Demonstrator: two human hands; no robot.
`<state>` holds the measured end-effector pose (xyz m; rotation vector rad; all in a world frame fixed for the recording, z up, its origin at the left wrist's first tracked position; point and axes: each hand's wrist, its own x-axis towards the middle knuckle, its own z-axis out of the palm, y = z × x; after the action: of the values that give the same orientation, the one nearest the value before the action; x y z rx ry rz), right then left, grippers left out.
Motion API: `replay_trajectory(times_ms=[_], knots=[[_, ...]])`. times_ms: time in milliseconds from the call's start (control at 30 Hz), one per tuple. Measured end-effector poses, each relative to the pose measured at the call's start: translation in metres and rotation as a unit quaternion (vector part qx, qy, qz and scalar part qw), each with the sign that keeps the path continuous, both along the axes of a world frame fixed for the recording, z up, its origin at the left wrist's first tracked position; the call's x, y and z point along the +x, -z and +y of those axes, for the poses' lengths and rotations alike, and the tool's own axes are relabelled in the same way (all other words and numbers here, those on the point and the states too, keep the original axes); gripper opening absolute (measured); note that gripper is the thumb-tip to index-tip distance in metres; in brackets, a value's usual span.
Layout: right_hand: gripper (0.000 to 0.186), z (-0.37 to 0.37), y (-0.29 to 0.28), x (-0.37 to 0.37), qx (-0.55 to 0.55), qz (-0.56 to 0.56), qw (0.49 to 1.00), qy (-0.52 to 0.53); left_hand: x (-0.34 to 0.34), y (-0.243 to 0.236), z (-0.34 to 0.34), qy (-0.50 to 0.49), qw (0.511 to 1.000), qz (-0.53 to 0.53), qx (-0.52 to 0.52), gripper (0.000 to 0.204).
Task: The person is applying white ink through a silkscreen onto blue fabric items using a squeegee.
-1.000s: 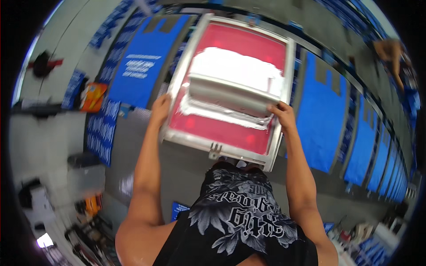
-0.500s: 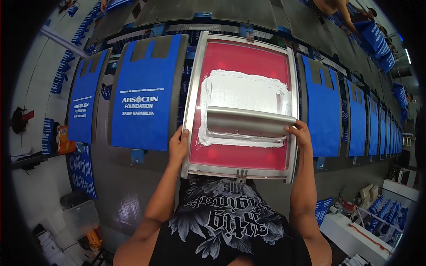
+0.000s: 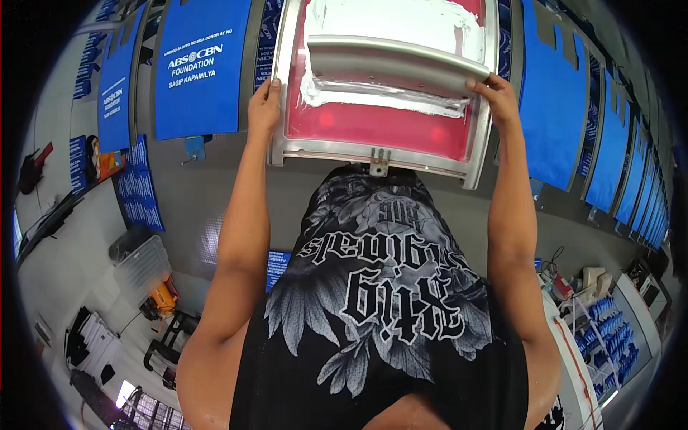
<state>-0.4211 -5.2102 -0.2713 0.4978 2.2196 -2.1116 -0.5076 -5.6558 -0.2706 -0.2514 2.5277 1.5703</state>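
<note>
A silkscreen frame with metal rails and red mesh lies in front of me at the top of the head view. White ink covers much of its mesh. Across the ink leans a long metal squeegee. My left hand is closed on the frame's left rail, thumb on top and the other fingers largely hidden. At the squeegee's right end, my right hand has thumb and forefinger closed on it, over the right rail. A metal hinge clamp sits at the frame's near edge.
Flat blue bags lie on boards at both sides: a printed one on the left and a blue one on the right. At lower left are a clear plastic bin and an orange tool. A white rack holds blue bags at lower right.
My view has tilted down, so the frame, squeegee and hands sit higher in the picture. Both hands keep their holds.
</note>
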Motion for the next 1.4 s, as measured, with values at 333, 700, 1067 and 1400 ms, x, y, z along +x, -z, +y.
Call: replay_trajectory(times_ms=[333, 700, 1067, 1400], knots=[[0.035, -0.010, 0.002, 0.003, 0.017, -0.017, 1.000, 0.017, -0.003, 0.023, -0.010, 0.030, 0.998, 0.010, -0.056, 0.052], [0.036, -0.067, -0.058, 0.041, 0.516, 0.009, 0.832, -0.204, -0.011, -0.097, 0.079, 0.466, 0.785, 0.157, -0.377, 0.034], [0.029, -0.053, -0.009, -0.035, 0.639, 0.080, 0.752, -0.141, -0.059, -0.032, 0.101, 0.362, 0.810, 0.303, -0.348, 0.039], [0.031, -0.070, -0.022, 0.033, 0.555, 0.105, 0.816, -0.122, 0.007, -0.036, 0.065, 0.338, 0.842, 0.261, -0.329, 0.026]])
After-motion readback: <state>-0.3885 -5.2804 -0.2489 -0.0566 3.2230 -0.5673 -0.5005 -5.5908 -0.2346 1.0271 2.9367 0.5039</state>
